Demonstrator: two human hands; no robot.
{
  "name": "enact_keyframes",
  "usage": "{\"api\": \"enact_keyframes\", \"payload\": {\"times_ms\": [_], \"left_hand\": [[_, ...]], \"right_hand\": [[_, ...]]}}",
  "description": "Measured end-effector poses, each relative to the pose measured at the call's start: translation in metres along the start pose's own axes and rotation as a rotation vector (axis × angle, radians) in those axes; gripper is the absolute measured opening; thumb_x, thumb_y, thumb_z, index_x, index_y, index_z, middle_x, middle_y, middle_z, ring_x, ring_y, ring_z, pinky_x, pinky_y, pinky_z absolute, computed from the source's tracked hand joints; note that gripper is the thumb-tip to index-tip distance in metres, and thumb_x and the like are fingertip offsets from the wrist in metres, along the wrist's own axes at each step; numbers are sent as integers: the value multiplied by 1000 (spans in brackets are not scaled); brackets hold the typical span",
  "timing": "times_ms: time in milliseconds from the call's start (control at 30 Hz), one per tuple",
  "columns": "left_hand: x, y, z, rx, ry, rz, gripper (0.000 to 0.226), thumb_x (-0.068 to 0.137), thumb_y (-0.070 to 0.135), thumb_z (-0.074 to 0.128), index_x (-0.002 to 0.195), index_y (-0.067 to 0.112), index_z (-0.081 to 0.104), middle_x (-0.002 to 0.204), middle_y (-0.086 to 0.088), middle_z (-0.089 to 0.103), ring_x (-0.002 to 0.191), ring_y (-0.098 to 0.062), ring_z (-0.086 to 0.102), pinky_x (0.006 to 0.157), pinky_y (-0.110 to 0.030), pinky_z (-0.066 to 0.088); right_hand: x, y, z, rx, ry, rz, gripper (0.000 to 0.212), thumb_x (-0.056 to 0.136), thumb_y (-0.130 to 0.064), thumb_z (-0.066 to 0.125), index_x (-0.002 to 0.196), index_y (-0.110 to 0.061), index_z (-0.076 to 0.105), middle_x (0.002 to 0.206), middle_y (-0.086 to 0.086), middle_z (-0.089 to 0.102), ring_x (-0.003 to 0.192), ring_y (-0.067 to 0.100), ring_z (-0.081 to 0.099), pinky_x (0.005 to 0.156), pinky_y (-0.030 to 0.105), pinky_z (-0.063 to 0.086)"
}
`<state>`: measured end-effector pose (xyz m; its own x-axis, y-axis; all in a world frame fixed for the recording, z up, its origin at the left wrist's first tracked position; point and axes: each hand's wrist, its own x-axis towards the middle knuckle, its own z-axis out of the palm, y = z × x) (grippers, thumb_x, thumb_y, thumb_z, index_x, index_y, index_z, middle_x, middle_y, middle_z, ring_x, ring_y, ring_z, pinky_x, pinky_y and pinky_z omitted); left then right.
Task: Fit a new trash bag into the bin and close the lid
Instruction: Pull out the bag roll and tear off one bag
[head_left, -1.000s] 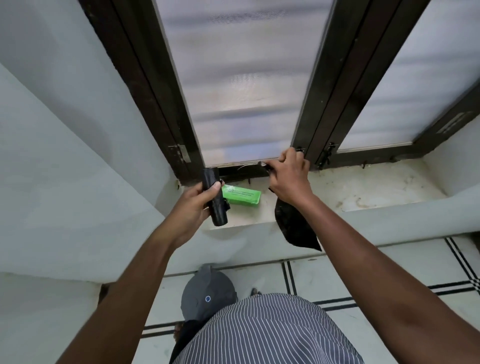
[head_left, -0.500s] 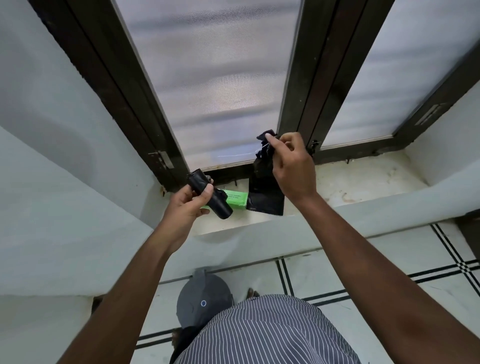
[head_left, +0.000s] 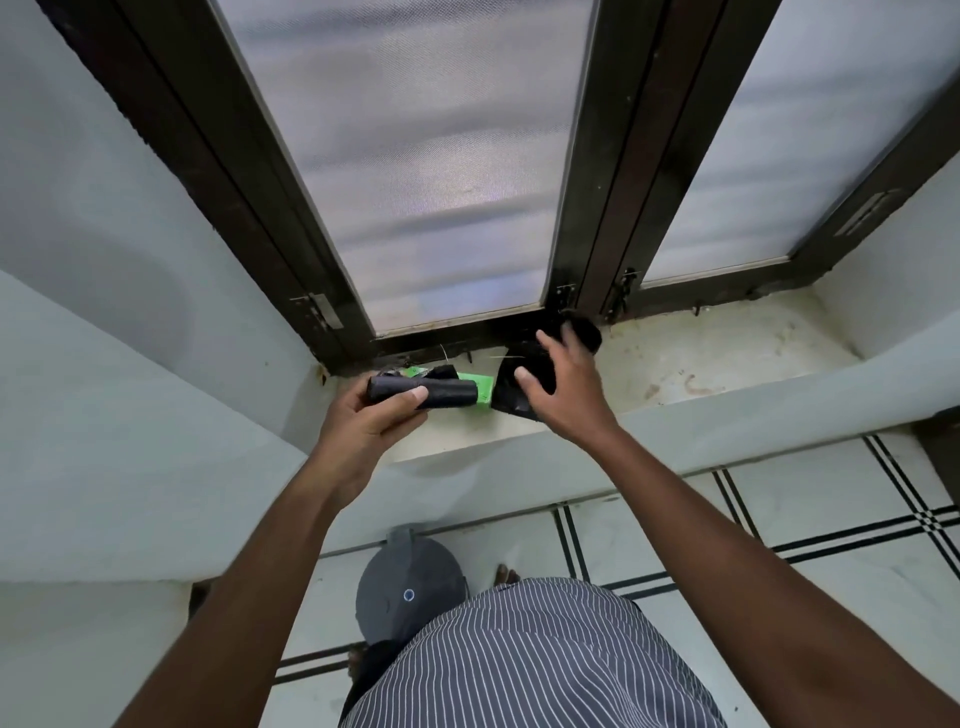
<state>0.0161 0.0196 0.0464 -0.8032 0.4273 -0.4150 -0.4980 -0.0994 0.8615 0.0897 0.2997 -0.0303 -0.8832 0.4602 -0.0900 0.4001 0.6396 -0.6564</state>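
My left hand grips a black roll of trash bags, held level over the window sill. My right hand holds a single black trash bag, folded and loose, just above the sill near the window frame; part of it bunches behind my fingers. A green packet lies on the sill between the roll and the bag. Down on the floor, below the sill, stands the grey bin with its round lid down; my striped shirt hides its near side.
Dark window frames with frosted panes rise behind the sill. White walls close in on the left. The floor is white tile with black double lines. My bare toes show beside the bin.
My right hand has come down from the window frame with the loose bag to just above the sill. My left hand has turned the roll from slanted to level.
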Motion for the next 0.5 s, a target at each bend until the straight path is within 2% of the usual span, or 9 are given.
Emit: {"api": "enact_keyframes", "payload": {"times_ms": [67,133,167,200,267,300,367,433,500], "left_hand": [[1,-4,-2,-28,-2,-8,44,85,7,87,124,5,67,138,-23,69,125,-33,74,101,-37,62],[1,-7,-2,-49,-24,-18,40,88,2,85,123,4,66,139,-23,67,126,-35,73,101,-38,62],[1,-8,0,-59,-39,-19,38,88,-1,84,122,4,67,139,-24,66,127,-35,72,101,-38,62],[0,-9,2,-68,-55,-19,37,88,-3,83,121,4,67,138,-24,66,127,-36,72,101,-38,62],[-3,-9,6,-75,-95,-19,34,88,-5,83,116,7,68,135,-24,68,126,-36,72,99,-37,63],[-4,-8,8,-67,-116,-18,31,88,-4,83,112,11,69,133,-23,69,125,-38,73,97,-38,63],[-5,-7,8,-37,-138,-10,28,88,0,83,105,16,69,131,-21,70,121,-41,74,94,-39,64],[-7,-5,5,7,-129,-2,26,88,5,85,103,19,68,134,-21,69,118,-42,75,93,-40,64],[-9,-5,0,64,-105,9,26,88,9,87,100,21,67,137,-22,69,117,-41,76,92,-42,65]], "right_hand": [[-11,-11,3,-4,255,-80,57,110,-45,62,160,-19,52,179,12,24,163,31,25,131,46,25],[-22,-29,4,134,343,-142,48,109,-51,58,144,-17,62,161,9,45,147,21,44,125,40,38],[-27,-41,4,249,270,-114,53,107,-63,55,134,-19,67,145,3,57,131,13,57,116,40,49],[-32,-56,2,365,110,-36,66,101,-79,50,126,-22,70,131,-3,65,113,9,68,103,42,58],[-37,-78,-2,604,-324,191,87,85,-100,46,128,-29,74,128,-6,72,93,17,79,84,46,67],[-38,-84,-2,728,-507,264,87,84,-98,52,134,-30,75,133,-5,73,93,22,81,81,46,68],[-40,-84,-2,938,-650,268,70,91,-78,71,136,-24,76,130,1,77,97,27,79,86,44,66],[-41,-80,-1,1064,-617,214,46,96,-49,82,130,-18,77,116,6,76,96,25,75,85,41,64],[-41,-77,0,1115,-535,164,17,98,-27,83,114,-22,79,106,6,75,87,23,75,77,37,61]]}}
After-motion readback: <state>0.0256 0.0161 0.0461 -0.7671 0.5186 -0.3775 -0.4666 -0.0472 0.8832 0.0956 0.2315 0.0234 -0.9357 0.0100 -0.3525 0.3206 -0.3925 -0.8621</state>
